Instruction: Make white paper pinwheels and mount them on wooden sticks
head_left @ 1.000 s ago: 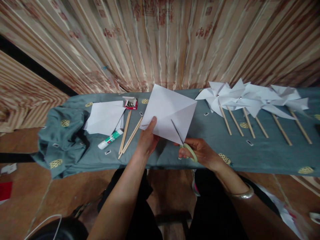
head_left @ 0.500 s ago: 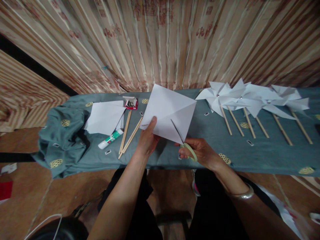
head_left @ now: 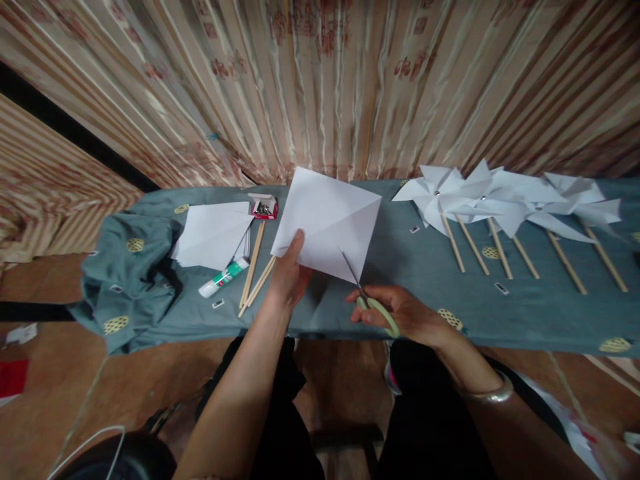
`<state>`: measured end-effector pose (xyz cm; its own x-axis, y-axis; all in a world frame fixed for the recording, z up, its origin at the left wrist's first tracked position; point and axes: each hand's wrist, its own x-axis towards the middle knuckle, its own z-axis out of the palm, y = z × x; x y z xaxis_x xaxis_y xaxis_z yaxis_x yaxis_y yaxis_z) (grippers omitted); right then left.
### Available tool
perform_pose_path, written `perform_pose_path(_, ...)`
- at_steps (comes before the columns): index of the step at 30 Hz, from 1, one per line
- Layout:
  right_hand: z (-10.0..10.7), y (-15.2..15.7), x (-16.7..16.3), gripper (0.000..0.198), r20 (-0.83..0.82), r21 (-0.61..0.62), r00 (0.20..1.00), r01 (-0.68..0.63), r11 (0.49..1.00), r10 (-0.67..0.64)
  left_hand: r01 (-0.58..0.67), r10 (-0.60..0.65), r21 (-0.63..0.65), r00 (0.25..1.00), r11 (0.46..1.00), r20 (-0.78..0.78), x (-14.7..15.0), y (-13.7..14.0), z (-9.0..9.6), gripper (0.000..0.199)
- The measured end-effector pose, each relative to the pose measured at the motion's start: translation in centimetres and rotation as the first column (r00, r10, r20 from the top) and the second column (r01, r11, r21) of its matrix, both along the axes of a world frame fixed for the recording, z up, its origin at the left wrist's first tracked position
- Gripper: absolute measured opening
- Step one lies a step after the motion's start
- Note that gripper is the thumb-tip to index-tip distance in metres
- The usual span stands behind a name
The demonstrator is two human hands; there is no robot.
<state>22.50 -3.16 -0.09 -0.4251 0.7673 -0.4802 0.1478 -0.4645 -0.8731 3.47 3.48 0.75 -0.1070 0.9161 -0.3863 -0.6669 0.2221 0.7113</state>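
Observation:
A square sheet of white paper [head_left: 325, 210] with a diagonal crease is pinched by my left hand [head_left: 290, 272] at its lower left edge, thumb on top. My right hand [head_left: 395, 308] is closed round the light green handles of a pair of scissors [head_left: 380, 313]. The blades lie at the paper's lower corner, pointing up and left towards its middle; one blade shows over the sheet. Left of my left hand lie several wooden sticks [head_left: 253, 263] and a green and white glue stick [head_left: 223, 277].
A stack of white paper [head_left: 213, 233] lies at the left beside a small red box [head_left: 263, 207] of metal pins. Several white paper pinwheels [head_left: 483, 195] on sticks lie at the right. A grey-green cloth [head_left: 320, 327] covers the table, with a striped curtain [head_left: 320, 100] behind.
The paper and my left hand have shifted a little to the left. The scissors have turned slightly and their handles sit a bit lower.

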Motion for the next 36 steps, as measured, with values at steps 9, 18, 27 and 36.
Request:
perform_pose_path(9,0.5,0.4,4.8,0.053,0.057,0.238,0.947,0.294,0.925,-0.316,-0.014,0.017,0.04,0.997,0.999,-0.071,-2.3,0.3,0.2,0.038)
perform_pose_path(18,0.4,2.4,3.7,0.046,-0.006,0.324,0.854,0.494,0.807,-0.52,0.289,-0.293,-0.053,0.922,0.956,-0.254,0.2,-1.9,-2.1,0.023)
perform_pose_path(27,-0.5,3.4,1.9,0.037,-0.167,0.21,0.653,0.756,0.62,-0.739,0.433,-0.436,0.078,0.9,0.898,0.026,0.5,-2.0,-0.5,0.053)
perform_pose_path(36,-1.2,4.1,-0.2,0.04,-0.298,0.263,0.596,0.802,0.536,-0.746,0.35,-0.357,0.112,0.933,0.93,0.049,4.1,-4.0,-1.2,0.055)
